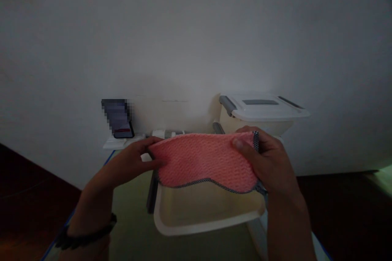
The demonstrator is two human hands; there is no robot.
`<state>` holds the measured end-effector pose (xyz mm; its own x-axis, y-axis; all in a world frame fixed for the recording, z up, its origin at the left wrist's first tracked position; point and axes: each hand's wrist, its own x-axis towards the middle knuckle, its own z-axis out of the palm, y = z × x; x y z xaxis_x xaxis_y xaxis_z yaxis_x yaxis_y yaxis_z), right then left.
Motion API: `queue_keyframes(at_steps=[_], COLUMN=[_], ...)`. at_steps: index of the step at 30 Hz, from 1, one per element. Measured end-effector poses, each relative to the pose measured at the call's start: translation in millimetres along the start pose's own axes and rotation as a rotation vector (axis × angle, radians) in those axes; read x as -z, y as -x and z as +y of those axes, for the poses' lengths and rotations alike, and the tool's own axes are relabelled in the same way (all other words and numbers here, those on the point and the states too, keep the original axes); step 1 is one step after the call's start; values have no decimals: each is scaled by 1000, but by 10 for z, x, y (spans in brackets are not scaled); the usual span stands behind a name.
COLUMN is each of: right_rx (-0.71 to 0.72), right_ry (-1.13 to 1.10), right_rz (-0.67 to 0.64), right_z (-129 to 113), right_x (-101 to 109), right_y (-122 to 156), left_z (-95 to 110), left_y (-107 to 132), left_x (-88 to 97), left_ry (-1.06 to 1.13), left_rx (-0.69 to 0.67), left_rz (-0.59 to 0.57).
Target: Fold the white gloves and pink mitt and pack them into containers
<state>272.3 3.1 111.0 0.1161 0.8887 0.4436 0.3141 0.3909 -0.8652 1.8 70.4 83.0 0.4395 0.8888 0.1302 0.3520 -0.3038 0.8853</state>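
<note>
A pink textured cloth (205, 159) with a dark checked edging is stretched between my two hands. My left hand (139, 159) pinches its left end between thumb and fingers. At the other end my right hand (263, 155) grips the cloth, thumb on the near face and fingers behind. The cloth looks folded, its lower edge sagging in a wave. Right beneath it stands an open pale plastic bin (211, 224), whose far side the cloth hides. A grey clip handle (151, 193) shows at the bin's left side.
Behind on the right is a lidded storage box (260, 110) with grey latches. A phone (122, 120) leans on a white stand (114, 142) at the back left. The greenish tabletop (131, 220) meets a pale wall (183, 40). Partly hidden white-and-grey items (168, 133) lie behind the cloth.
</note>
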Motion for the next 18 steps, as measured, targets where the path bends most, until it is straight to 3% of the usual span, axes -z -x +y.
queue_keyframes(at_steps=[4,11,18], right_rx=[122,300,335], right_ry=[51,-20,10], right_rz=[-157,-308,-291], right_z=[-50,-31,-21], right_x=[-41,-65,37], right_y=[21,15,16], left_z=[117,305,364], left_y=[6,3,15], left_x=[-212,-488,-491], left_ry=[-239,-424,-347], left_rx=[-85,-376,-356], left_rz=[97,88,95])
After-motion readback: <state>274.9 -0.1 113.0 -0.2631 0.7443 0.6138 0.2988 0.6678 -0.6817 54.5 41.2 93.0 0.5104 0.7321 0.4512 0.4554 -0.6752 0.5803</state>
